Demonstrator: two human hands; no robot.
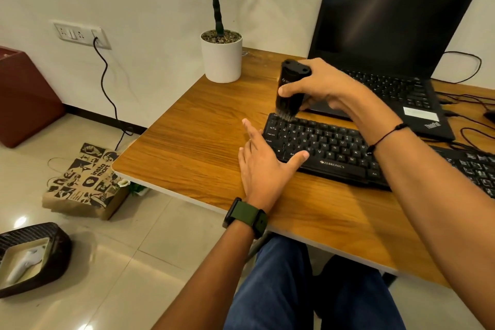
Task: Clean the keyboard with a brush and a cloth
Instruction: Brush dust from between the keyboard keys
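A white wall with a socket plate backed a wooden desk (203, 142), and pale floor tiles ran off to the left. On the desk the open laptop (388, 43) stood farthest back, dark-screened, with cables trailing at the right. The keyboard (324, 147) lay just in front of it, near the desk's left edge, and a second keyboard (474, 166) showed at the far right. A potted plant (221, 59) stood at the back corner, well apart from the work.

The keyboard looked light and likely to slide, so steadying it by its near left corner seemed sensible; its keycaps looked stiff. The left hand (263, 166) lay flat with fingers straight, thumb resting on that corner. The right hand (321, 86) was curled round the brush (290, 86), held upright with soft bristles touching the top-left keys. The brush looked light, best gripped round its body.

No cloth showed. The laptop's front edge crowded the top row; a paper bag (85, 182) lay on the floor.
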